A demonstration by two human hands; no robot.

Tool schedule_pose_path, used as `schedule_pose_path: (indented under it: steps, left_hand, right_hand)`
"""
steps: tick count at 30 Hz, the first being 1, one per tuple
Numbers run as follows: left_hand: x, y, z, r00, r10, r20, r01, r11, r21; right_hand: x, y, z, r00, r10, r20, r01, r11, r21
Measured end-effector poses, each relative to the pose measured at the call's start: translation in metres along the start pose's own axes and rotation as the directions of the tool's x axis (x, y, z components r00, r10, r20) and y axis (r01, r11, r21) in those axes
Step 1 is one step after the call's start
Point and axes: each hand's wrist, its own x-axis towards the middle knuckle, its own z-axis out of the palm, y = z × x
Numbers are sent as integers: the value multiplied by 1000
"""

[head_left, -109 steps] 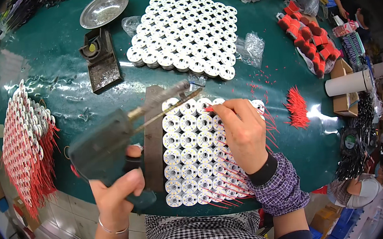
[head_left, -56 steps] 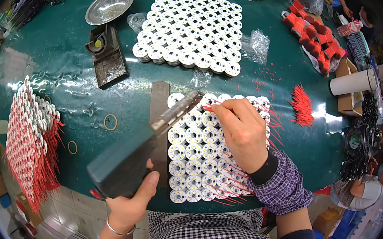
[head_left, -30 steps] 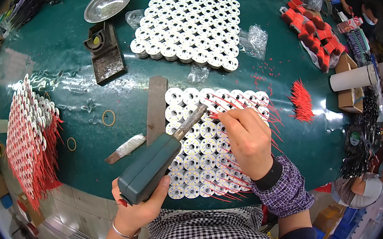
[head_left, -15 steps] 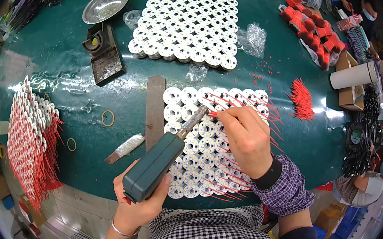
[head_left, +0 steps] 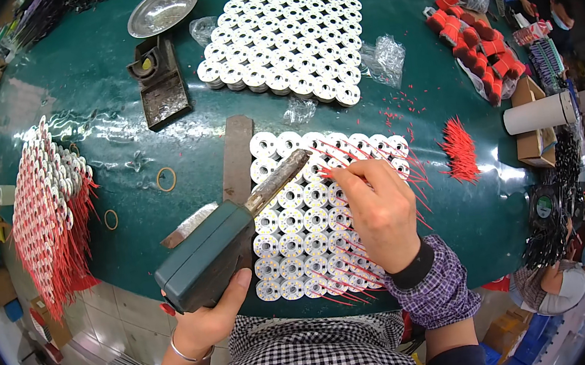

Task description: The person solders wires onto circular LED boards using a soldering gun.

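Note:
My left hand (head_left: 211, 325) is closed around the handle of a green soldering gun (head_left: 207, 257). Its long, darkened metal tip (head_left: 281, 178) points up and right over a grid of round white LED boards (head_left: 292, 245). Just right of the tip, my right hand (head_left: 384, 212) pinches thin red wire (head_left: 327, 173) above one of the boards. Several boards in the upper row and along the right side carry red wires that trail to the right. The exact contact between the pinched wire and the board is too small to tell.
A second block of round boards (head_left: 283, 39) stands behind. Loose red wires (head_left: 460, 151) lie at right, red spools (head_left: 478, 53) beyond. Wired boards (head_left: 53, 202) are stacked at left. A metal bar (head_left: 238, 158), a dark tray (head_left: 160, 82) and a metal dish (head_left: 162, 10) are also on the green table.
The soldering gun has shifted left, and its tip has drawn away from the fingertips of my right hand. My right hand stays almost where it was, still pinching the wire.

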Motion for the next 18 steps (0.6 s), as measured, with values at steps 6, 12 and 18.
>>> schedule_pose_path:
  steps: [6,12,18]
  left_hand:
    - [-1,-9,-10,999,44,-31,-42,997,65]
    - [-5,-8,-9,999,33,19,-34,999,39]
    - [2,4,-1,996,91,10,-92,993,73]
  right_hand:
    - [4,-22,-52,987,82,136,-65,990,-125]
    - [9,-13,-12,998,-36,-53,39,997,67]
    - [1,-2,16,998,-27,-62,33,994,108]
